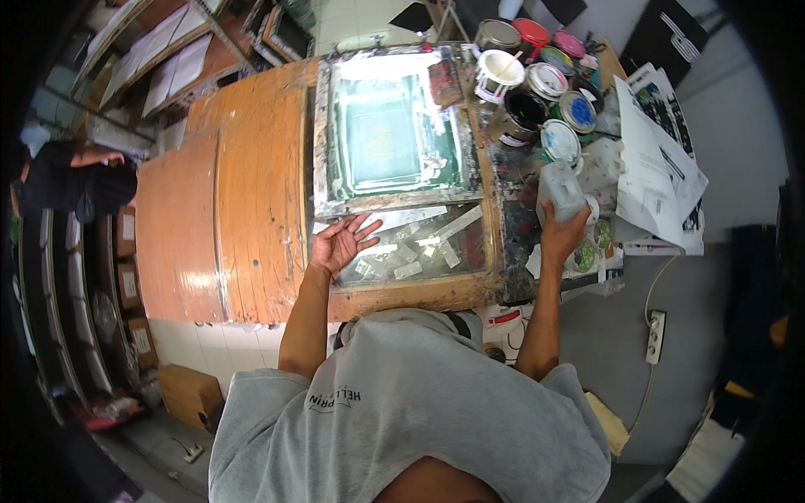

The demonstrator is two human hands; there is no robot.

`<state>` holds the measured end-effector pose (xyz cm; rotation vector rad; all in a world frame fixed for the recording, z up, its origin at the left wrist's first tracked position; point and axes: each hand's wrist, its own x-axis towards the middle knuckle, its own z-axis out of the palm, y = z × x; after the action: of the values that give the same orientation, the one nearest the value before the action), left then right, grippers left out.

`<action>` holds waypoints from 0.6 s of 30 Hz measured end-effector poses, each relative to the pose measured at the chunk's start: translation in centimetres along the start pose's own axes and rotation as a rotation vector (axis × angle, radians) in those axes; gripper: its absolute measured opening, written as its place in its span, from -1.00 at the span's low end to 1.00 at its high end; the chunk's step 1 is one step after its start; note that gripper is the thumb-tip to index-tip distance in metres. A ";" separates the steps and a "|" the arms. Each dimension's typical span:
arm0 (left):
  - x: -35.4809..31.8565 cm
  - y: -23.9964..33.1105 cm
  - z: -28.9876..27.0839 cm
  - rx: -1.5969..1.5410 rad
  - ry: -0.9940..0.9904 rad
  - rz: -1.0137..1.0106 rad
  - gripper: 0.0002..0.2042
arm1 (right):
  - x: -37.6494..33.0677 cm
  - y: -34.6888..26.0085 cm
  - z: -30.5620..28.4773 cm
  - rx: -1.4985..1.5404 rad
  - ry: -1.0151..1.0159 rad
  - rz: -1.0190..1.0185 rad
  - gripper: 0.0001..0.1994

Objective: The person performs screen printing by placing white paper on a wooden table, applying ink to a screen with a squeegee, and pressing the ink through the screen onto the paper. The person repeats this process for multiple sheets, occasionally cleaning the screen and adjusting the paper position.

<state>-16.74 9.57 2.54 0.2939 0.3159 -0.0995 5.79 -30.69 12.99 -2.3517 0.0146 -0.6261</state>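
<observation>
A screen printing frame (320, 186) with a green-coated mesh lies on the wooden worktable (260, 184) before me. My left hand (337, 246) is at the frame's near edge, palm up with its fingers spread, holding nothing. Below it, a glass pane (394, 272) set in the table carries several bits of clear tape. On the right, my right hand (563, 230) is wrapped round a translucent plastic bottle (562, 191), beside the paint tubs. Part of that bottle is covered by my fingers.
Several open ink tubs, among them a white tub (501, 69) with a stick and a black one (526, 109), crowd the back right. Printed sheets (662, 168) overhang the right edge. Another person (75, 180) stands at the far left by shelves (59, 285).
</observation>
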 end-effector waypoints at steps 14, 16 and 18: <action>0.4 -0.1 -1.5 -0.009 -0.152 0.032 -0.71 | 5.9 -15.7 3.8 -0.612 -0.889 -0.770 -0.17; 0.5 -0.3 -2.0 -0.017 -0.165 0.039 -0.70 | 6.2 -16.6 5.7 -0.661 -0.911 -0.829 -0.22; 0.4 0.0 -2.2 -0.016 -0.202 0.035 -0.73 | 6.5 -17.6 7.2 -0.666 -0.961 -0.867 -0.25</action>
<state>-16.98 10.17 0.39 0.2710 0.1110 -0.0915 11.95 -13.97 22.28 -3.0125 -1.4677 0.2789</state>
